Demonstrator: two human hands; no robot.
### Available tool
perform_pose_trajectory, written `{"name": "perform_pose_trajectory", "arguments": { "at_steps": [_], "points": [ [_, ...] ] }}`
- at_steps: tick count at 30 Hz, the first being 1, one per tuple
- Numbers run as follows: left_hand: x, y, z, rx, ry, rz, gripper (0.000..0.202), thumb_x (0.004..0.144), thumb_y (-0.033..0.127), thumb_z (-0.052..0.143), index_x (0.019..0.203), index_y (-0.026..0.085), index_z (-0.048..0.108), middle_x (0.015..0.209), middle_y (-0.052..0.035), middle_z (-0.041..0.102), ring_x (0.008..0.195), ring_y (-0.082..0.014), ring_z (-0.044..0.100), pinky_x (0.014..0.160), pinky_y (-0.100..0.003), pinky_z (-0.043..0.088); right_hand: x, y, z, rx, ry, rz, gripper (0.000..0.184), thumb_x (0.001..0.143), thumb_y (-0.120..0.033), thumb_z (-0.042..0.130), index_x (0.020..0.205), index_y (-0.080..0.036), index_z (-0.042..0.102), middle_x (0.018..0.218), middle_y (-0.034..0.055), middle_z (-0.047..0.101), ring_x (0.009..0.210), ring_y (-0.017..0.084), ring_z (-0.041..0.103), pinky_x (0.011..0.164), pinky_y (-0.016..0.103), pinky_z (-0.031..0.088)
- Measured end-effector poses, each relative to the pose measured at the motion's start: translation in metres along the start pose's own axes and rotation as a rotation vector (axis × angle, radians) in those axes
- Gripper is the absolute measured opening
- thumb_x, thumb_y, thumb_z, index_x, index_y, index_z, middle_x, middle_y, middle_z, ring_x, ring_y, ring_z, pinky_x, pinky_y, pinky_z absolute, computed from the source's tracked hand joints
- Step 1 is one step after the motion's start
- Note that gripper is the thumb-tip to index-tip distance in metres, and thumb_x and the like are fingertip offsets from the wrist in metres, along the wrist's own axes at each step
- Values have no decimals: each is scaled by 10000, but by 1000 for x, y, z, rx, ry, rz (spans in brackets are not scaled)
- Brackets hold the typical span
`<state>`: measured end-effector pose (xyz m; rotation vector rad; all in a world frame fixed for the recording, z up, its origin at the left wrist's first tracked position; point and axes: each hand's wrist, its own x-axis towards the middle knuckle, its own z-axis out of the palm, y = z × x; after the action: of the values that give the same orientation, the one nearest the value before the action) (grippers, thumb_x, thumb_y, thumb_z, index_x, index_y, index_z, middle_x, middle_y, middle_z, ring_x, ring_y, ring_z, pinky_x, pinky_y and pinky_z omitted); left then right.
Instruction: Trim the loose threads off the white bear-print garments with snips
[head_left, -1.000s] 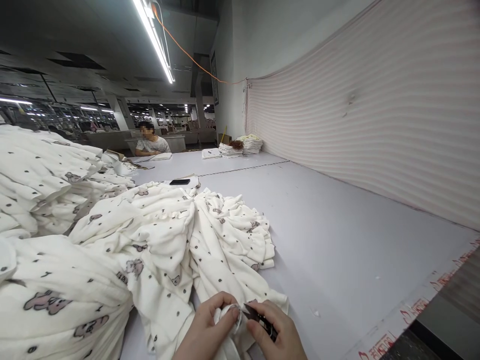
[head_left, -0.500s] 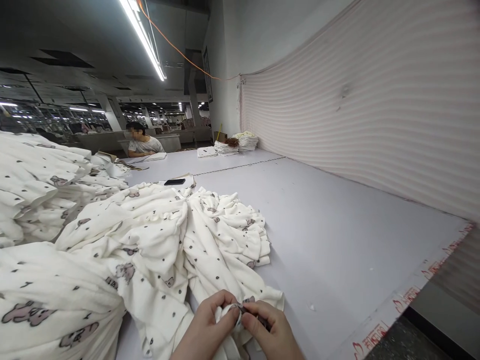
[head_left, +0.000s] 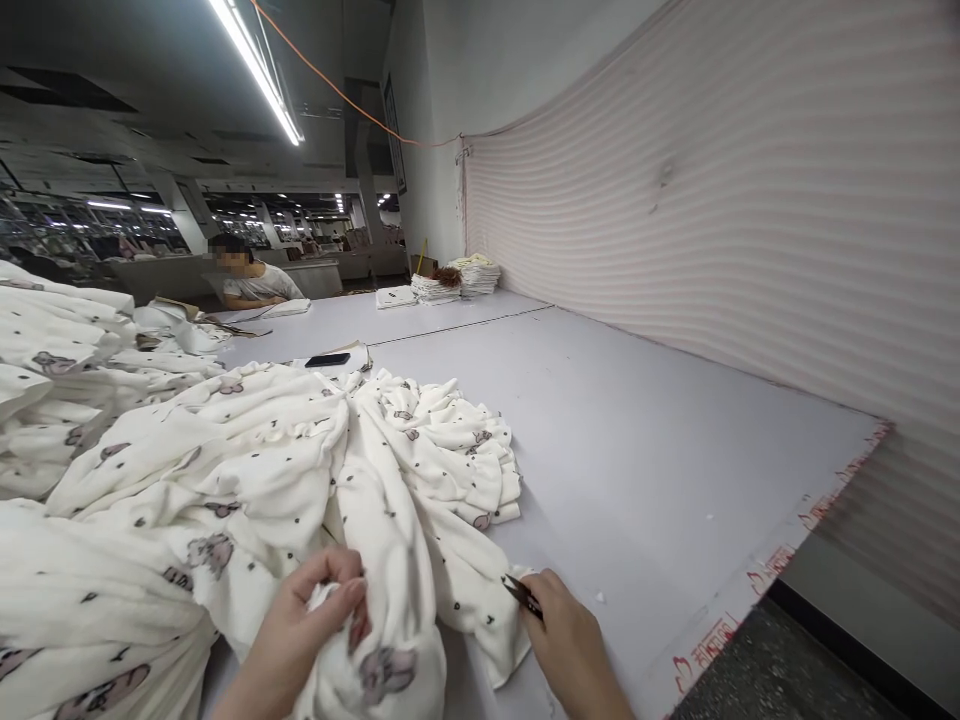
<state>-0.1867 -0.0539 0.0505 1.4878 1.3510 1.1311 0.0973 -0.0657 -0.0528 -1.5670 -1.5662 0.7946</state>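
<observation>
A white fleece garment [head_left: 390, 530], printed with small dark marks and greyish-pink animals, lies bunched in front of me. My left hand [head_left: 319, 610] is closed on a fold of it and lifts that part off the table. In my right hand [head_left: 559, 625] are small dark thread snips [head_left: 523, 596], their pointed tips aimed up and left over the garment's right edge. The two hands are well apart. The lower end of the lifted fold hangs between them.
More printed white fabric is heaped on the left [head_left: 60, 400]. A black phone [head_left: 328, 360] lies beyond the garment on the pale table [head_left: 637, 430]. Folded stacks [head_left: 476, 276] stand at the back. Across the table sits a person [head_left: 259, 280]. A striped sheet [head_left: 675, 220] hangs along the right.
My hands, close together before, have parted. The left moved left, pulling up the garment's fold; the right moved right with the snips, which now show clearly. The view has turned slightly right.
</observation>
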Motion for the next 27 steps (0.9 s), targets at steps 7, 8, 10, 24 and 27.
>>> {"name": "perform_pose_trajectory", "arguments": {
  "at_steps": [7, 8, 10, 24, 27],
  "points": [
    [-7, -10, 77, 521, -478, 114, 466, 711, 223, 664, 1164, 270, 570, 904, -7, 635, 810, -187, 617, 761, -275, 469, 3, -24, 3, 328, -165, 72, 257, 878, -374, 491, 711, -182, 530, 643, -32, 486, 625, 132, 484, 579, 208, 408],
    [-8, -13, 87, 538, -468, 137, 370, 737, 198, 617, 1101, 249, 577, 907, -12, 633, 798, -182, 613, 737, -268, 465, -1, -28, 2, 383, -181, 80, 274, 877, -401, 504, 720, -179, 534, 650, -34, 478, 630, 128, 476, 578, 204, 403],
    [-10, -19, 97, 553, -373, 168, 156, 797, 155, 488, 925, 216, 555, 831, -11, 617, 740, -170, 597, 687, -257, 456, -8, -33, 1, 472, -173, 86, 259, 870, -415, 520, 810, -172, 586, 690, -27, 495, 670, 134, 488, 617, 210, 412],
    [-35, -30, 76, 364, -197, 541, 156, 794, 81, 416, 838, 231, 413, 766, -1, 496, 647, -140, 514, 590, -216, 434, -25, -39, 10, 300, -24, -46, 103, 820, -290, 545, 852, -198, 577, 642, -38, 515, 602, 134, 504, 568, 208, 398],
    [-35, -30, 76, 445, -209, 615, 182, 799, 48, 414, 830, 227, 415, 793, -11, 483, 660, -136, 512, 589, -207, 439, -36, -40, -3, 157, -34, -119, 139, 790, -269, 585, 902, -207, 637, 808, 14, 583, 723, 162, 583, 659, 226, 447]
  ]
}}
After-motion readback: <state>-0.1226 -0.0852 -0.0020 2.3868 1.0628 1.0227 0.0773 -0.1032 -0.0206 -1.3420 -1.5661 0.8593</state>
